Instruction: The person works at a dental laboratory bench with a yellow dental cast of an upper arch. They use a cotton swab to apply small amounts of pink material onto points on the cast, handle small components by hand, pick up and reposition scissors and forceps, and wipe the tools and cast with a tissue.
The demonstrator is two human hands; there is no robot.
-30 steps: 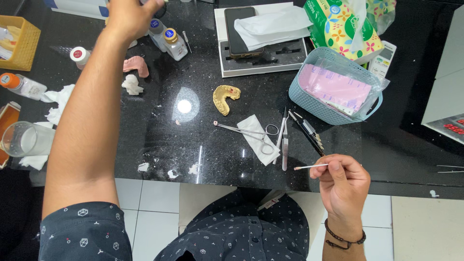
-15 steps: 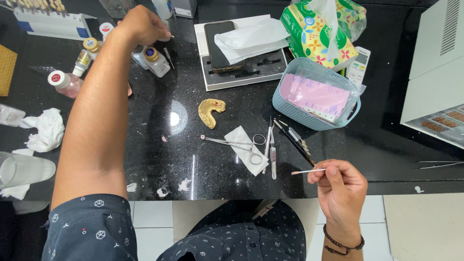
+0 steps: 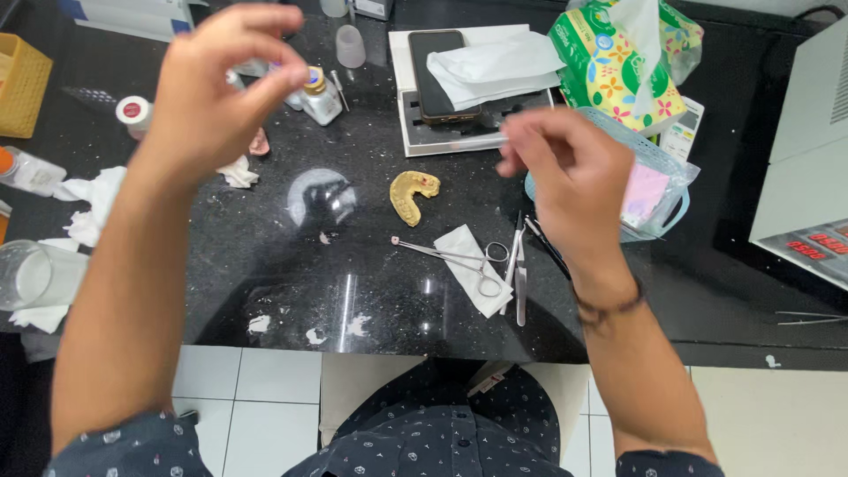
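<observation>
I am looking down at a black stone counter point(image 3: 265, 256) with both my hands raised above it. My left hand point(image 3: 208, 88) is curling its fingers, thumb and forefinger pinching something small that I cannot make out, just in front of a small glass bottle with a gold cap point(image 3: 318, 95). My right hand point(image 3: 570, 172) is closing its fingertips on a thin stick point(image 3: 495, 138), which is blurred, and is hovering over a blue mesh basket point(image 3: 662, 190). Between my hands, on the counter, a yellow dental cast point(image 3: 412, 194) is lying. Nearer me, scissor-like forceps point(image 3: 455, 258) are resting across a white paper square point(image 3: 473, 265), with tweezers point(image 3: 519, 274) just beside them. A phone point(image 3: 439, 75) and a folded tissue point(image 3: 495, 66) are sitting on a white tray point(image 3: 450, 137) behind the cast
</observation>
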